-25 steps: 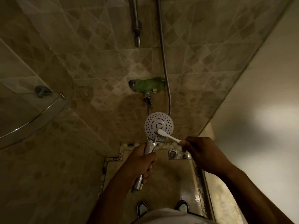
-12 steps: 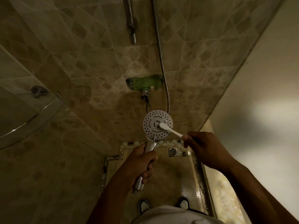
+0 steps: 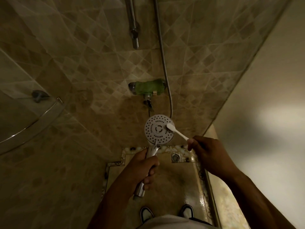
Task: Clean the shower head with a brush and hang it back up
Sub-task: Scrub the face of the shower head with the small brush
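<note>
Both hands are working: the left hand is wrapping its fingers round the chrome handle of the shower head, holding it in front of the tiled wall, below the green-wrapped tap. The right hand is pinching the brush, bristles touching the face's right edge. Rigid, light, probably slippery; the handle looks the safest grip.

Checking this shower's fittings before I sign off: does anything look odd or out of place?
Yes: a green cloth is wrapped around the chrome wall mixer valve, hiding its body. I cannot tell why. Nothing else stands out.
</note>
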Action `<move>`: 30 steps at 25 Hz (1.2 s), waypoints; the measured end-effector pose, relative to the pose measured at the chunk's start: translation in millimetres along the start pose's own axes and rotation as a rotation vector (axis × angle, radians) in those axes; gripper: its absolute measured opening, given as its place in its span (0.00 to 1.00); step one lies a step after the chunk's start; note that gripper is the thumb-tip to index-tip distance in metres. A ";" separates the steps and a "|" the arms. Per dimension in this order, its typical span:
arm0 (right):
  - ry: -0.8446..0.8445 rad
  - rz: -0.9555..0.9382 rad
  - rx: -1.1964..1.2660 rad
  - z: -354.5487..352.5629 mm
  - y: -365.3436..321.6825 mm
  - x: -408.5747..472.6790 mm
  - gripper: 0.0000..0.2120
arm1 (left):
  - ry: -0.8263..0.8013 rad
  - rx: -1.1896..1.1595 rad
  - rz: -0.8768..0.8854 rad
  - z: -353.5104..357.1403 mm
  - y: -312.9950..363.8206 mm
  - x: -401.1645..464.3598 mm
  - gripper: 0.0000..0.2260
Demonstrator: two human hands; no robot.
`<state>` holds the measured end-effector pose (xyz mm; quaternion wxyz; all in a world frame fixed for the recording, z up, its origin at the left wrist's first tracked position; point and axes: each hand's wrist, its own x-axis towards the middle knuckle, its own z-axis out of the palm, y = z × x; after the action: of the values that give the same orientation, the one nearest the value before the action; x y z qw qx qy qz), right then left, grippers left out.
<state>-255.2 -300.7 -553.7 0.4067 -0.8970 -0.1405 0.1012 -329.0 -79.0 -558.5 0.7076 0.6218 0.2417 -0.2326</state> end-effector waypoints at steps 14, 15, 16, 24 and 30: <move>0.013 -0.019 -0.010 32.3 -26.0 5.6 0.16 | 0.015 0.103 0.019 3.3 -3.0 4.0 0.06; 0.013 -0.014 -0.023 33.2 -25.4 5.0 0.16 | 0.016 0.100 0.020 2.5 -3.7 3.7 0.07; 0.027 0.007 -0.026 32.4 -23.1 4.6 0.17 | 0.020 0.100 0.023 1.1 -4.2 3.8 0.07; 0.092 0.102 0.031 24.6 -17.9 4.3 0.19 | 0.047 0.115 0.021 5.1 -6.3 5.8 0.04; 0.059 0.125 0.028 14.7 -11.9 3.1 0.19 | 0.076 0.109 0.027 2.1 -5.0 3.6 0.06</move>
<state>-258.7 -281.8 -554.4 0.4159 -0.9010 -0.0706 0.1017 -329.3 -81.8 -564.3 0.6661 0.6712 0.2470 -0.2119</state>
